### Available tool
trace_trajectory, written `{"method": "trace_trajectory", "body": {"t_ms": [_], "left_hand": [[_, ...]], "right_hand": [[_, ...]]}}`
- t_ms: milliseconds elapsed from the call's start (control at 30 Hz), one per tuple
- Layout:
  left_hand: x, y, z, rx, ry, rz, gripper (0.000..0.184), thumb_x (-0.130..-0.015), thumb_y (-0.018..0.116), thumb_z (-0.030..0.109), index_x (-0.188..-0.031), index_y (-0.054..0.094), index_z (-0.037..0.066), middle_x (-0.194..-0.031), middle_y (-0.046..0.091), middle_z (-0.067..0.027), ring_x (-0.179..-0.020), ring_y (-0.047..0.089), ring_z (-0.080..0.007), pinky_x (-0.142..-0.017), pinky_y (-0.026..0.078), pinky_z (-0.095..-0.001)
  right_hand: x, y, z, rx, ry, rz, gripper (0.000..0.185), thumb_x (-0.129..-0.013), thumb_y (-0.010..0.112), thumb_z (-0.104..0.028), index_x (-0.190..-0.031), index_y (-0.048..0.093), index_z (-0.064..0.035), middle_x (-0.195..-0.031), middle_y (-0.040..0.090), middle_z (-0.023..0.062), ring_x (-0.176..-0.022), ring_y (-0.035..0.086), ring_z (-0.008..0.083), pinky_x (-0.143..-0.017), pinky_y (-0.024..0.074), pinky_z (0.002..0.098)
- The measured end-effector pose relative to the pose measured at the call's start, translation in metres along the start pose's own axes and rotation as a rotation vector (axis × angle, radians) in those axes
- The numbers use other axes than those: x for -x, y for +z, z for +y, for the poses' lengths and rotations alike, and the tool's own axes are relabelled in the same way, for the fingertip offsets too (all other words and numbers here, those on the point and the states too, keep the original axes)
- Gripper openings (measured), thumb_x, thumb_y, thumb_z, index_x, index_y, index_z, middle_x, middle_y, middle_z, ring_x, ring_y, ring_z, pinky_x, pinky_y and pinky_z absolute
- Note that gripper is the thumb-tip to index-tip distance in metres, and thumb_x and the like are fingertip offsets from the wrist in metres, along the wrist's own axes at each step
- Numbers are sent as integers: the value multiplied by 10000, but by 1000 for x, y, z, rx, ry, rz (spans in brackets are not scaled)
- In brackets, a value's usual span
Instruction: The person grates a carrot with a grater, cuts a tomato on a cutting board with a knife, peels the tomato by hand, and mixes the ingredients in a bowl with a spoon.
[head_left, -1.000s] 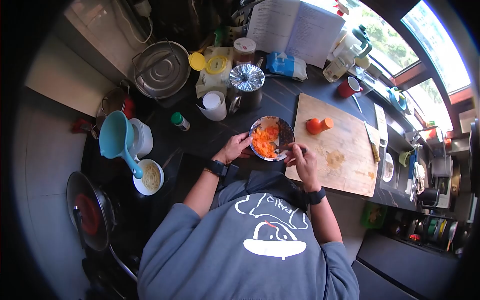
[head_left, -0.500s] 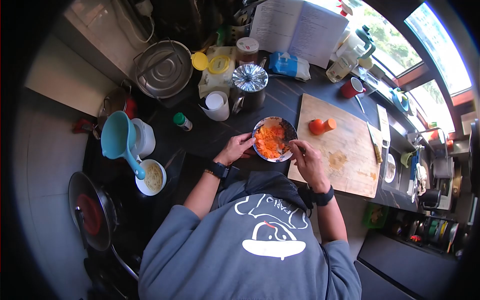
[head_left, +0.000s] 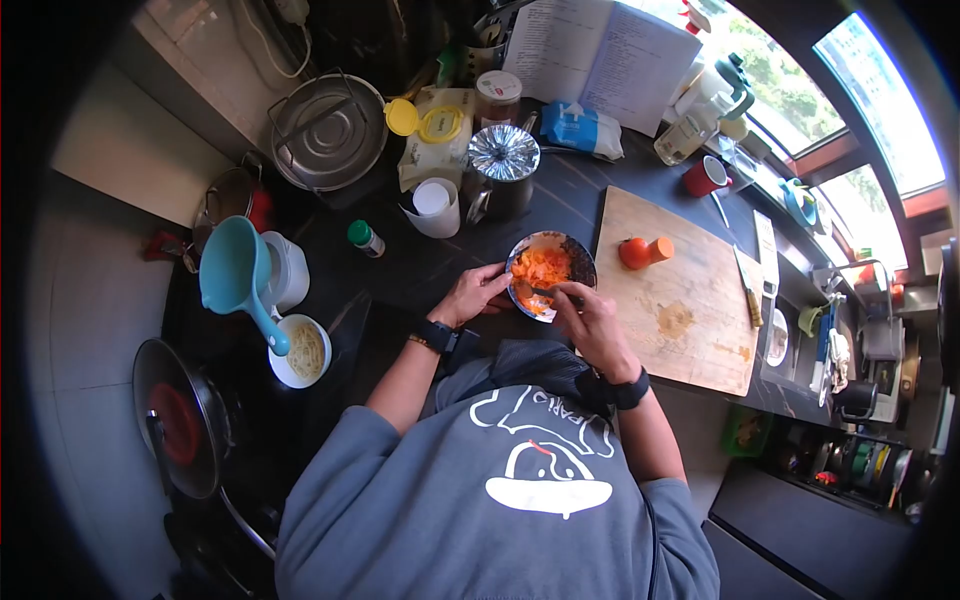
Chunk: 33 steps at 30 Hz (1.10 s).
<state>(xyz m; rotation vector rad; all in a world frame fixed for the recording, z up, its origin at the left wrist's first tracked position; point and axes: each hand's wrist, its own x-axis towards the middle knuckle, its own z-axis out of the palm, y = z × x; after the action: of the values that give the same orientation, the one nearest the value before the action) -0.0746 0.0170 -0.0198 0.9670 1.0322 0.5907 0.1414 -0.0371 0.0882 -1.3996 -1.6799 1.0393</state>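
My left hand (head_left: 474,297) grips the rim of a patterned bowl (head_left: 583,262) on its left side. Chopped orange pieces (head_left: 541,268) lie in the bowl. From the right, my right hand (head_left: 592,325) is closed on the handle of a utensil (head_left: 533,291), whose far end reaches into the orange pieces; it looks like a fork or spoon. To the right of the bowl a wooden cutting board (head_left: 690,300) bears a tomato (head_left: 633,253) and a cut orange piece of carrot (head_left: 660,249). A knife (head_left: 747,280) lies at the board's right edge.
A foil-topped pot (head_left: 503,180), a white container (head_left: 436,210) and a green-capped jar (head_left: 366,239) stand beyond the bowl. At left are a blue strainer (head_left: 236,265), a white bowl of pale food (head_left: 300,350) and a pan (head_left: 175,420). An open book (head_left: 600,65) stands behind.
My right hand has moved left and slightly down over the bowl's near side, with the utensil shifting among the orange pieces. My left hand has stayed on the rim.
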Motion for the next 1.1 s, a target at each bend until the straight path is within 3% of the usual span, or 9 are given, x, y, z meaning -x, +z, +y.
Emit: {"method": "trace_trajectory", "body": {"t_ms": [67, 133, 200, 400, 467, 700, 867, 967, 1100], "left_hand": [[1, 0, 2, -20, -2, 4, 504, -955, 556, 341, -1375, 468, 77, -1045, 660, -52, -822, 681, -138, -682, 545, -278], [0, -1, -1, -17, 0, 5, 504, -955, 556, 343, -1374, 468, 77, -1042, 661, -53, -821, 681, -139, -682, 545, -280], [-2, -2, -2, -13, 4, 4, 504, -955, 556, 344, -1374, 469, 78, -1039, 662, -54, -820, 681, -139, -681, 546, -282], [-1, -2, -3, 18, 3, -8, 496, -957, 554, 342, -1370, 475, 79, -1043, 663, -55, -839, 685, -146, -676, 546, -283], [0, -3, -2, -11, -19, -24, 518, -960, 544, 366, -1385, 450, 85, -1103, 643, -56, -892, 674, -173, -753, 537, -331], [0, 1, -2, 16, -16, -14, 509, -966, 533, 356, -1389, 445, 87, -1100, 643, -56, -896, 675, -177, -764, 533, -334], [0, 0, -2, -5, -35, -7, 508, -968, 528, 355, -1391, 441, 88, -1104, 643, -54, -892, 677, -179, -759, 532, -329], [1, 1, -1, 3, -29, 0, 509, -969, 526, 355, -1393, 438, 87, -1103, 644, -54, -887, 679, -179, -760, 531, -325], [1, 1, -1, 7, -37, -12, 514, -969, 524, 356, -1395, 434, 82, -1100, 646, -54, -885, 680, -181, -755, 532, -323]], "right_hand": [[-5, 8, 19, 198, -15, 47, 160, -917, 581, -103, -1008, 626, 21, -815, 656, 191, -661, 661, 239, -591, 503, 335], [-6, -1, 16, 267, -32, 105, 162, -926, 562, -112, -998, 627, 19, -782, 645, 186, -635, 644, 249, -597, 499, 346], [1, -14, -1, 149, 113, 77, 162, -922, 563, -106, -1001, 623, 22, -752, 635, 183, -629, 632, 280, -608, 497, 357], [10, -5, 5, 232, -74, -140, 141, -899, 583, -81, -996, 624, 13, -878, 642, 202, -747, 636, 363, -663, 505, 403], [8, -4, 23, 263, -50, 34, 138, -886, 597, -74, -993, 622, 10, -892, 644, 207, -785, 629, 390, -685, 506, 424], [10, 3, -9, 204, -103, -88, 140, -900, 583, -85, -1010, 628, -10, -905, 642, 217, -803, 635, 388, -685, 509, 412], [10, -8, 11, 294, -40, 41, 125, -891, 587, -61, -991, 622, 3, -867, 638, 201, -772, 628, 382, -681, 508, 411], [21, -22, -21, 137, -66, -124, 138, -882, 591, -45, -1005, 627, 6, -874, 637, 191, -770, 627, 375, -678, 500, 414], [27, -17, 5, 253, -101, -132, 141, -877, 595, -41, -1008, 633, -4, -867, 631, 182, -763, 626, 367, -672, 500, 407]]}}
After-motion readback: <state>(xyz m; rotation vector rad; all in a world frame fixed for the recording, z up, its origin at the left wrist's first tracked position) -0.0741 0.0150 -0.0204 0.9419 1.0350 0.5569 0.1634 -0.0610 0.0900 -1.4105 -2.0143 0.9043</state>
